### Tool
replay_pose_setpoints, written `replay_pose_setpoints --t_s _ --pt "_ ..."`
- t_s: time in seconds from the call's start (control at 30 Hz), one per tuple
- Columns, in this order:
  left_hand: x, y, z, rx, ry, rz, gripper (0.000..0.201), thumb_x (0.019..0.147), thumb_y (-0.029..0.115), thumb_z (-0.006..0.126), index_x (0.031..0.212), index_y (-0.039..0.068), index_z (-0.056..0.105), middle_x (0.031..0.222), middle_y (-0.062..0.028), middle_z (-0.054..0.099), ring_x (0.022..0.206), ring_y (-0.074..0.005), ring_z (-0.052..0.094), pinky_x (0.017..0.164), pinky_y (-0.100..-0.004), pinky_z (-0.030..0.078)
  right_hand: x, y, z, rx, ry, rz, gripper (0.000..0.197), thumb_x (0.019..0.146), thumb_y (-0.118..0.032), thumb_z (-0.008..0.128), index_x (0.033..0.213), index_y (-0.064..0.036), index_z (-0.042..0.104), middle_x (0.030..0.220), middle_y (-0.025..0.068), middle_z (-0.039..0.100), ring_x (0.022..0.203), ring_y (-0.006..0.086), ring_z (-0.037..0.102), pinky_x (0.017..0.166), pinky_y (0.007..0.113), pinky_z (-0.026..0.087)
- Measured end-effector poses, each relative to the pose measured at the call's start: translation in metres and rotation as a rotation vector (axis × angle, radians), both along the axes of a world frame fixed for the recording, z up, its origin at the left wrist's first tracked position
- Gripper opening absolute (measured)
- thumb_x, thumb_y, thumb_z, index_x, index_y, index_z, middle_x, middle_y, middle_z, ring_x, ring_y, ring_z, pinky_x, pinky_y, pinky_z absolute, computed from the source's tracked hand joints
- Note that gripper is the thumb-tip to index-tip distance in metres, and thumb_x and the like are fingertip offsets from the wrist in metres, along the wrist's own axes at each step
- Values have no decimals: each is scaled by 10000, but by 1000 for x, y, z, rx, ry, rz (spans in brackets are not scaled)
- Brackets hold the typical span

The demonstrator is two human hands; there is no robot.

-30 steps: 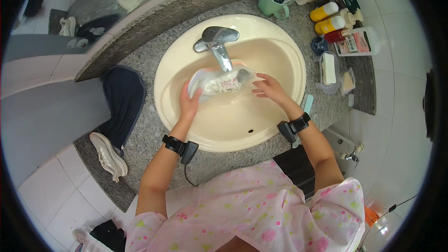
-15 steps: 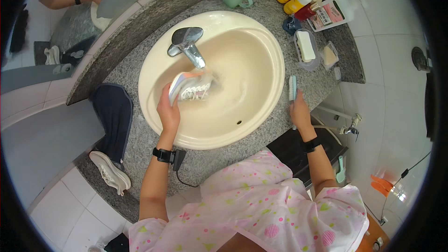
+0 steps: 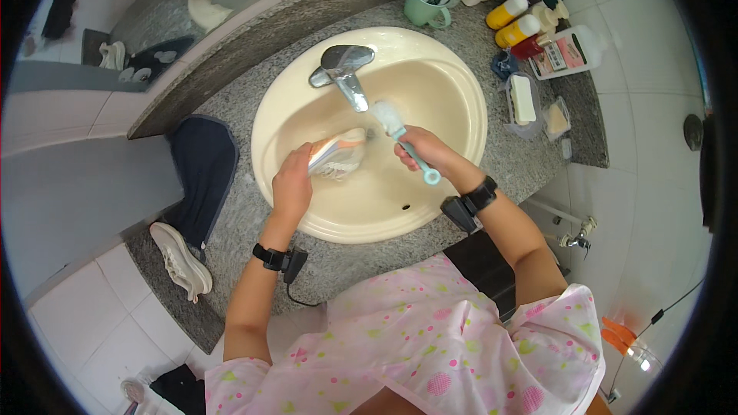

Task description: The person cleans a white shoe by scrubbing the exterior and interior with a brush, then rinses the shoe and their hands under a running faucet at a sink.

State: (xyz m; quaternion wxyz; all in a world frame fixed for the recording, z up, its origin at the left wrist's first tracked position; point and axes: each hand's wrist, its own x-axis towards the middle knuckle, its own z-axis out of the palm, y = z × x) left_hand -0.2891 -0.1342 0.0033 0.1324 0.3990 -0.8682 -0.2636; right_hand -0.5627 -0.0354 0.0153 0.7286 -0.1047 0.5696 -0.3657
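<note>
My left hand (image 3: pixel 293 186) grips the heel end of a light grey sneaker (image 3: pixel 340 157) with white laces and an orange and lilac patch. The shoe is held inside the cream oval sink (image 3: pixel 369 219), its toe below the chrome faucet (image 3: pixel 343 75). In my right hand (image 3: pixel 427 149) is a light blue scrub brush (image 3: pixel 416 157), fingers wrapped round its handle. Its white bristle head is over the basin, right of the spout, apart from the shoe. A matching sneaker (image 3: pixel 181 261) lies at the counter's left edge.
A dark cloth (image 3: pixel 201 165) lies left of the sink. At the back stands a green mug (image 3: pixel 425 8) with toothbrushes. Several bottles (image 3: pixel 566 54), a soap dish (image 3: pixel 523 101) and a small tray (image 3: pixel 556 120) line the right side. A mirror (image 3: pixel 154 23) borders the back left.
My right hand has lifted the brush from the counter at the right and brought it over the sink. The left hand keeps the sneaker, now turned and slightly lower.
</note>
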Motion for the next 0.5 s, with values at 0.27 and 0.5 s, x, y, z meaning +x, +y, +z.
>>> replay_pose_setpoints --t_s 0.27,0.5 --pt "2 1 -1 -67 -33 1 408 793 -63 502 1194 8 521 1110 -165 614 1005 -335 602 805 -398 524 19 -39 -38 -21 7 16 135 972 -155 390 970 -34 452 739 36 507 474 83 404 400 231 358" --pt "-1 1 3 -60 -47 -14 418 779 -70 515 1192 -6 511 1128 -164 611 1007 -335 602 801 -399 529 31 -45 -43 12 13 -55 147 969 -149 393 939 -18 452 710 37 504 470 86 401 399 230 357"
